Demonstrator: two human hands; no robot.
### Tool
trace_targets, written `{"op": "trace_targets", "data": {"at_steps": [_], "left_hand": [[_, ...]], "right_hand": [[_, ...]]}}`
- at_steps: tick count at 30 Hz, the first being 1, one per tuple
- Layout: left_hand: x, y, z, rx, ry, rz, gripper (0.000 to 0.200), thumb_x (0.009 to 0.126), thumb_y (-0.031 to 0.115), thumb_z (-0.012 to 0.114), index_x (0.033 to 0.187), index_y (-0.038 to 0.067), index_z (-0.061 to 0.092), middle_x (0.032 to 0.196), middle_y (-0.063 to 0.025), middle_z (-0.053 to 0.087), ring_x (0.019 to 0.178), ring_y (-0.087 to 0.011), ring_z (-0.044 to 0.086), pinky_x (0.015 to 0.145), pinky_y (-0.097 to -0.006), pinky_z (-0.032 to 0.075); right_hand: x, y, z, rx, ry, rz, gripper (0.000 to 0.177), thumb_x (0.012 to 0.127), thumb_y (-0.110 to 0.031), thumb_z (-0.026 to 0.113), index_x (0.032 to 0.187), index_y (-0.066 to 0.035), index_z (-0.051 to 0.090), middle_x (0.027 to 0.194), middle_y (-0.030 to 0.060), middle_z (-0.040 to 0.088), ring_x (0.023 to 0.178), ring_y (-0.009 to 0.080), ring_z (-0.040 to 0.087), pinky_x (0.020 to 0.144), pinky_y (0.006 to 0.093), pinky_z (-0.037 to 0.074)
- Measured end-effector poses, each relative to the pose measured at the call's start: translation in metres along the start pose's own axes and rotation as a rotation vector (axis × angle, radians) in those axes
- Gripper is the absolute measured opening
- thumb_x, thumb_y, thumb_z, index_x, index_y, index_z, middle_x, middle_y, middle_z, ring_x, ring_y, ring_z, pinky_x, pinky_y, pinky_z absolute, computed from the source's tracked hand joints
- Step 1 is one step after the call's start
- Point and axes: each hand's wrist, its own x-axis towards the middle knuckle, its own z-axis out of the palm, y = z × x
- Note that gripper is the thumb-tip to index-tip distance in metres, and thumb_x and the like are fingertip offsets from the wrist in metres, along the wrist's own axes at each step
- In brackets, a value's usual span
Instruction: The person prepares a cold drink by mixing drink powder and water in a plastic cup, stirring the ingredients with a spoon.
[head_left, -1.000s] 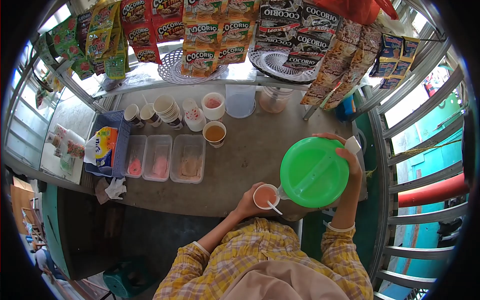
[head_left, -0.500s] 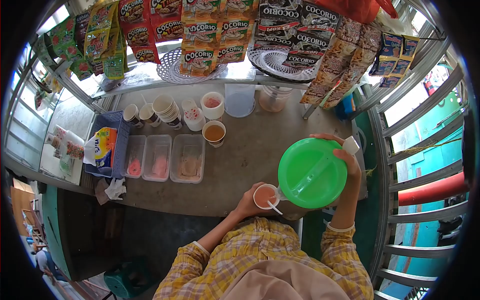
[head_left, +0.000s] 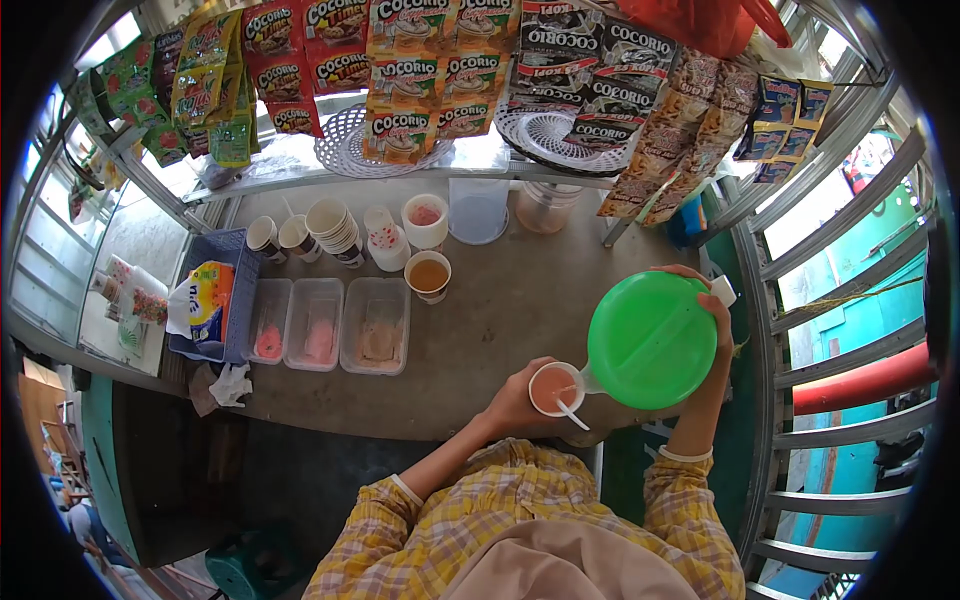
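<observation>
My left hand [head_left: 512, 402] is wrapped round a paper cup [head_left: 534, 397] near the front edge of the table. Pinkish liquid [head_left: 552, 385] fills much of the cup, and a white stick-like utensil [head_left: 573, 416] leans out over its rim; its lower end is hidden. My right hand [head_left: 716, 308] grips a pitcher with a green lid [head_left: 645, 335] by its white handle [head_left: 723, 290]. The pitcher is tilted, with its pale spout [head_left: 592, 382] at the cup's right rim. A thin stream seems to run from spout to cup.
Left of the cup, a cup of brown drink [head_left: 429, 277] stands behind clear tubs of powder [head_left: 375, 325]. Stacked paper cups [head_left: 335, 230], a blue basket [head_left: 240, 300] and a clear jar [head_left: 547, 207] line the back. Sachet strips [head_left: 400, 90] hang overhead; metal slats [head_left: 850, 435] bound the right side.
Both hands have moved to the right with the cup and pitcher. The pitcher has also risen slightly in view. Both holds are unchanged.
</observation>
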Motion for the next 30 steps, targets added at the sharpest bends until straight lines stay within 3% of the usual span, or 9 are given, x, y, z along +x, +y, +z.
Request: {"op": "trace_targets", "data": {"at_steps": [11, 14, 17, 22, 27, 29, 30], "left_hand": [[0.043, 0.001, 0.014, 0.028, -0.012, 0.015, 0.081, 0.06, 0.021, 0.087, 0.126, 0.006, 0.044, 0.111, -0.0156, 0.063, 0.104, -0.028, 0.063, 0.087, -0.0364, 0.051], [0.041, -0.012, 0.012, 0.041, 0.074, 0.029, 0.081, 0.06, 0.02, 0.087, 0.126, 0.006, 0.044, 0.111, -0.0157, 0.063, 0.104, -0.0283, 0.063, 0.087, -0.0362, 0.051], [0.033, -0.023, -0.001, 0.06, 0.125, -0.075, 0.081, 0.06, 0.019, 0.087, 0.127, 0.005, 0.043, 0.11, -0.0152, 0.063, 0.104, -0.0278, 0.063, 0.086, -0.036, 0.051], [0.017, -0.05, -0.019, 0.095, 0.288, -0.077, 0.08, 0.06, 0.018, 0.088, 0.125, 0.005, 0.043, 0.11, -0.0136, 0.064, 0.102, -0.0265, 0.064, 0.085, -0.0359, 0.052], [0.007, -0.069, -0.028, 0.136, 0.373, -0.019, 0.079, 0.061, 0.017, 0.088, 0.124, 0.006, 0.042, 0.109, -0.0127, 0.063, 0.102, -0.0261, 0.064, 0.084, -0.0356, 0.053], [0.004, -0.076, -0.029, 0.14, 0.371, 0.025, 0.08, 0.06, 0.016, 0.088, 0.124, 0.007, 0.042, 0.109, -0.0126, 0.063, 0.102, -0.0258, 0.064, 0.085, -0.0355, 0.053], [0.004, -0.076, -0.029, 0.143, 0.37, 0.025, 0.08, 0.06, 0.016, 0.088, 0.124, 0.007, 0.041, 0.109, -0.0125, 0.063, 0.102, -0.0255, 0.064, 0.085, -0.0354, 0.053]], "right_hand": [[-0.018, 0.0, -0.033, 0.268, 0.244, -0.024, 0.063, 0.082, -0.04, 0.054, 0.129, 0.001, 0.047, 0.118, 0.0161, 0.059, 0.105, 0.0257, 0.06, 0.089, 0.0373, 0.051], [-0.016, 0.007, -0.051, 0.261, 0.293, -0.076, 0.063, 0.086, -0.044, 0.053, 0.131, 0.0, 0.046, 0.116, 0.0144, 0.06, 0.103, 0.024, 0.061, 0.087, 0.036, 0.052], [-0.014, 0.014, -0.069, 0.272, 0.343, -0.106, 0.06, 0.089, -0.042, 0.05, 0.132, 0.0, 0.045, 0.119, 0.014, 0.057, 0.106, 0.0236, 0.059, 0.088, 0.0355, 0.051], [-0.018, 0.032, -0.1, 0.268, 0.469, -0.18, 0.055, 0.092, -0.039, 0.046, 0.133, -0.001, 0.044, 0.124, 0.0133, 0.054, 0.11, 0.0229, 0.055, 0.09, 0.0346, 0.049], [-0.055, 0.107, -0.124, 0.078, 0.848, -0.347, 0.051, 0.096, -0.036, 0.042, 0.134, -0.002, 0.043, 0.128, 0.0126, 0.05, 0.115, 0.0223, 0.052, 0.091, 0.0337, 0.047], [-0.081, 0.164, -0.103, -0.124, 1.165, -0.388, 0.049, 0.098, -0.035, 0.041, 0.134, -0.003, 0.042, 0.13, 0.0124, 0.049, 0.116, 0.022, 0.051, 0.092, 0.0334, 0.046], [-0.083, 0.182, -0.078, -0.263, 1.388, -0.292, 0.046, 0.099, -0.032, 0.039, 0.134, -0.003, 0.042, 0.133, 0.012, 0.045, 0.12, 0.0213, 0.047, 0.093, 0.0315, 0.044]]}}
